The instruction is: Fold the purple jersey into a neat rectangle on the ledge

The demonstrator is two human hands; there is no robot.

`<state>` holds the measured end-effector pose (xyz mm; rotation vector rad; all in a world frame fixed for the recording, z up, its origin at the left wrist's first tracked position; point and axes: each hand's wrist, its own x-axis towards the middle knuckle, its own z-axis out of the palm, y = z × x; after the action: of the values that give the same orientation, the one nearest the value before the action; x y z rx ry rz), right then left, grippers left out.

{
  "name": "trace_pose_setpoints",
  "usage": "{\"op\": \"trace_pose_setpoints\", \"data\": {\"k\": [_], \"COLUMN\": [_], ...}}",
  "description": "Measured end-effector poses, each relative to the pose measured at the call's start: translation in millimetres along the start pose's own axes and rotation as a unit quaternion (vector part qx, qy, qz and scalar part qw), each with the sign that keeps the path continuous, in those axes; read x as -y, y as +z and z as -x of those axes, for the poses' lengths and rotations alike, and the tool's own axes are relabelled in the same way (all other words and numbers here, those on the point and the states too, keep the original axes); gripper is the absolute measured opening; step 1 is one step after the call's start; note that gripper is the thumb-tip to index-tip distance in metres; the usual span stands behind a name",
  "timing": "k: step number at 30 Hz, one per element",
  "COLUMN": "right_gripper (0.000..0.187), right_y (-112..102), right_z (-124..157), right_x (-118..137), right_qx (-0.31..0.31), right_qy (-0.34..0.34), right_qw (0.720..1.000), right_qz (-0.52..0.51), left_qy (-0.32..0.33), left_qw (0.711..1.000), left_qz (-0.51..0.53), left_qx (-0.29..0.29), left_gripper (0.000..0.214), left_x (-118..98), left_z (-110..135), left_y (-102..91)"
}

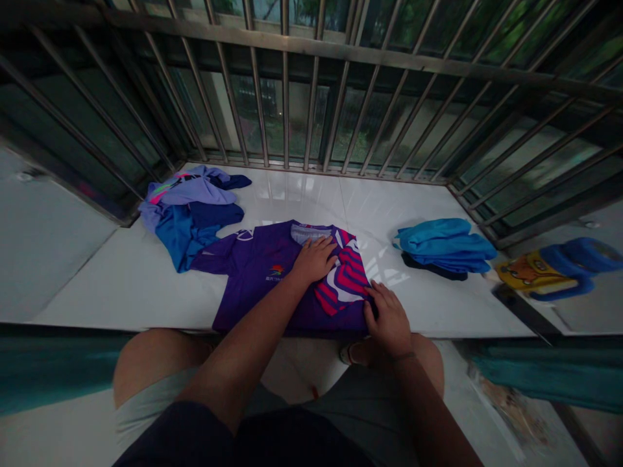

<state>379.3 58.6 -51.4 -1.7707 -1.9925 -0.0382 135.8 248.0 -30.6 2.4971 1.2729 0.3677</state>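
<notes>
A purple sports shirt (257, 272) lies spread on the white tiled ledge (121, 285), its right side folded over so a pink, white and blue striped part shows. My left hand (315, 259) rests flat on the shirt just below the collar, fingers stretched out. My right hand (389, 318) grips the shirt's folded right edge near the ledge's front, fingers curled over the cloth.
A heap of blue and lilac clothes (192, 207) lies at the back left. A folded stack of blue garments (445, 246) sits at the right. Metal window bars (311, 97) close off the back and sides. A yellow and blue toy (549, 269) lies far right.
</notes>
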Motion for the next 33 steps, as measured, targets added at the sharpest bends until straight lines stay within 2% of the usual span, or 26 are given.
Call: {"op": "trace_pose_setpoints", "data": {"k": [18,33], "right_gripper": [0.034,0.031], "right_y": [3.1,3.9], "right_z": [2.4,5.2], "right_x": [-2.2,-0.9], "right_qx": [-0.052,-0.077], "right_qy": [-0.031,-0.017], "right_qw": [0.998,0.997], "right_qz": [0.014,0.004], "left_qy": [-0.007,-0.013], "left_qw": [1.0,0.999], "left_qz": [0.009,0.021], "left_qx": [-0.027,-0.043], "left_gripper": [0.053,0.047], "left_x": [-0.5,-1.5], "left_z": [2.0,3.6], "left_y": [0.1,-1.7]}}
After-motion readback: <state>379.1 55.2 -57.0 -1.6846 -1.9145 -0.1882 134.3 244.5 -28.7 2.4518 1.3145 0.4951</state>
